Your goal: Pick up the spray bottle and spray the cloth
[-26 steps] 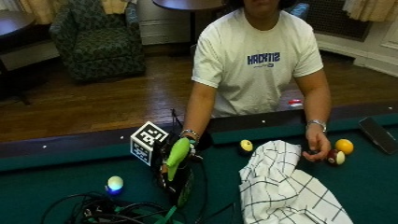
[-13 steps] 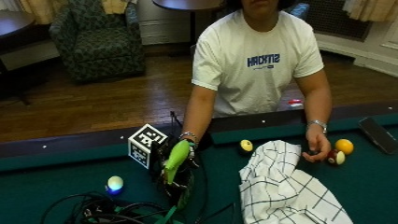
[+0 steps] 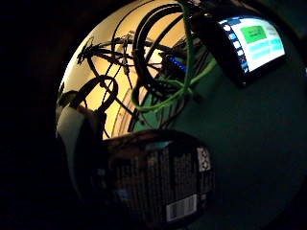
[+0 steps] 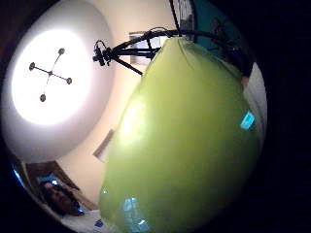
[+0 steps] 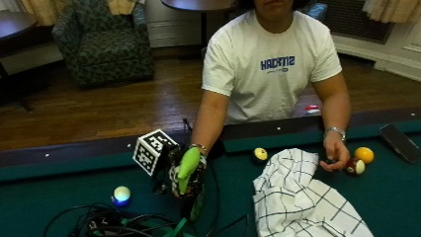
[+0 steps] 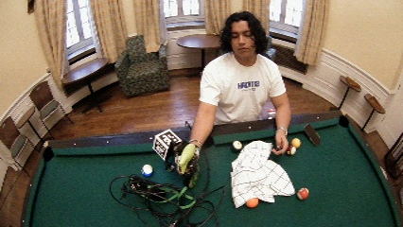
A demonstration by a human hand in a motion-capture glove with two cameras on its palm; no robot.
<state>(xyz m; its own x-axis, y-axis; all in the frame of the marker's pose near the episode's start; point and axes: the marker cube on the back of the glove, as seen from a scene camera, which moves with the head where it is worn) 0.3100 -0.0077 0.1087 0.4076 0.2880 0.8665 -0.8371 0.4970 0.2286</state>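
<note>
In the outside view my gloved right hand grips the spray bottle by its neck, below the lime-green head. The dark bottle body hangs down to the green felt; I cannot tell whether it stands on it. The green head fills the thumb side palm view. The little finger side palm view shows the dark labelled body close to the palm. The white checked cloth lies crumpled on the felt to the side of the bottle, apart from it. The wide view shows the bottle and the cloth too.
A tangle of black and green cables lies by the bottle, with a lit phone screen nearby. The bare hand rests by the billiard balls past the cloth. A white and blue ball lies near the cables. The table rail runs behind.
The gloved hand with the bottle has shifted only slightly, a little lower. The cloth and the bare hand have stayed where they were.
</note>
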